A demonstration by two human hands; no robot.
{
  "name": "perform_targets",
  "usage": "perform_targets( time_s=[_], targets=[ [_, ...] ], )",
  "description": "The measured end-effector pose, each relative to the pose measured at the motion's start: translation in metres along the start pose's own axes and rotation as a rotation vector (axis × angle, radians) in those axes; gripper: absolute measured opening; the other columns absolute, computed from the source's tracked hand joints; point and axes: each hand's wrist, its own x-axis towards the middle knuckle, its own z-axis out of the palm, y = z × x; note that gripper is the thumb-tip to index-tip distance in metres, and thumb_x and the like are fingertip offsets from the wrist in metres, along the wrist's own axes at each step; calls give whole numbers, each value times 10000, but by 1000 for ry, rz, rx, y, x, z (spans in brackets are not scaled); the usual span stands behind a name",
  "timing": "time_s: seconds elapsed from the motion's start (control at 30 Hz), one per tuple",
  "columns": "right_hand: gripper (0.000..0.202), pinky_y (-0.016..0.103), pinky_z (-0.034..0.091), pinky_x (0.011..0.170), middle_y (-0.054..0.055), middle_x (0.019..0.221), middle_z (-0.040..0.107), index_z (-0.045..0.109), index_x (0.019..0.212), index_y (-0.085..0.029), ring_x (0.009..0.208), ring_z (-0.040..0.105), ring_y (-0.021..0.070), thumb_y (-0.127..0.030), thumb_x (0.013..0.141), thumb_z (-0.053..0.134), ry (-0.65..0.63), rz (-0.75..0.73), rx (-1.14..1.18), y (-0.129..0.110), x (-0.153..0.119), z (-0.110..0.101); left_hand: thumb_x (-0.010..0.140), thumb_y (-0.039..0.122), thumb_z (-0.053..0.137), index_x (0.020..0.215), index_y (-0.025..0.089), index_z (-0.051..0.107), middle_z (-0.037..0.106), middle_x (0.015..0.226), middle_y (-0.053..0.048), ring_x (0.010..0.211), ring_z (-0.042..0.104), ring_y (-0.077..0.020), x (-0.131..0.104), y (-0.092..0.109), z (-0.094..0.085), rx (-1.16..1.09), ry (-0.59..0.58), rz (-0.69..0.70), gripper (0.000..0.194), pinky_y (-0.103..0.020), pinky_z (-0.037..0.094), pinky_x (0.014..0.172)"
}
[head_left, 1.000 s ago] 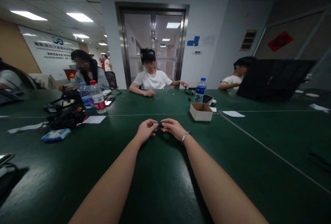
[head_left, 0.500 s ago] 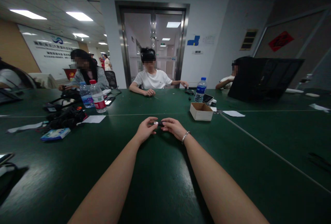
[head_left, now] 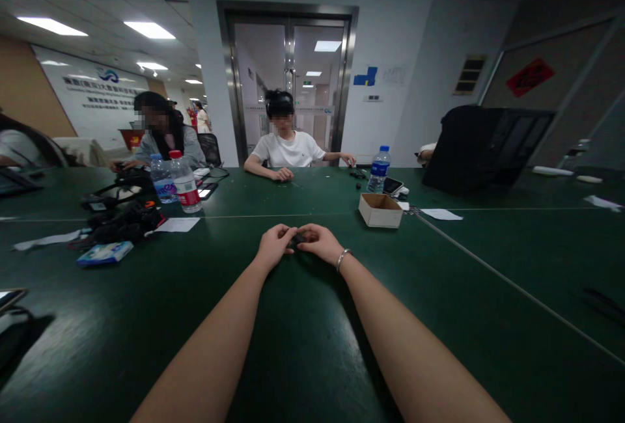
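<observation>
My left fingers (head_left: 275,243) and right fingers (head_left: 319,242) pinch a small dark object (head_left: 297,239) between them, above the desk (head_left: 303,319). Its shape is mostly hidden. With so little to grip, uneven pressure could make it slip. Beyond my right fingers sits an open box (head_left: 380,216).

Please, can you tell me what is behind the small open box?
Behind the open box are a blue-capped plastic bottle and a dark flat device, seemingly a phone. The box covers the tabletop directly behind its walls, so I cannot tell what lies there.
</observation>
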Motion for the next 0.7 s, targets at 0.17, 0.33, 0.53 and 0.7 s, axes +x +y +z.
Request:
perform_targets(
  time_s=[0.17,0.33,0.53,0.7],
  targets=[
    [279,241,437,622,-17,736,603,620,874,-158,666,550,125,-111,616,716,76,-23,-293,-2,-2,8,713,461,608,818,164,598,568,714,-23,646,572,-136,-3,0,0,113,-18,76,315,-200,521,447],
    [246,247,421,601,-29,716,571,588,781,-179,662,530,137,-136,593,740,125,-55,-419,-5,-4,12,709,464,616,814,162,590,591,734,-30,626,583,-136,-7,5,1,143,-9,74,321,-201,518,440],
    [271,238,404,590,-29,715,571,603,822,-184,657,519,135,-153,595,748,123,-88,-432,-4,-4,14,689,504,627,771,164,591,601,715,-25,593,586,-131,-8,8,0,150,33,40,351,-210,517,447],
    [169,226,381,566,-19,675,564,625,799,-165,631,506,129,-247,679,712,107,-134,-414,-2,-3,14,713,491,600,793,171,608,613,709,-23,628,590,-142,-6,7,-1,149,-42,46,330,-215,504,487]
  ],
)
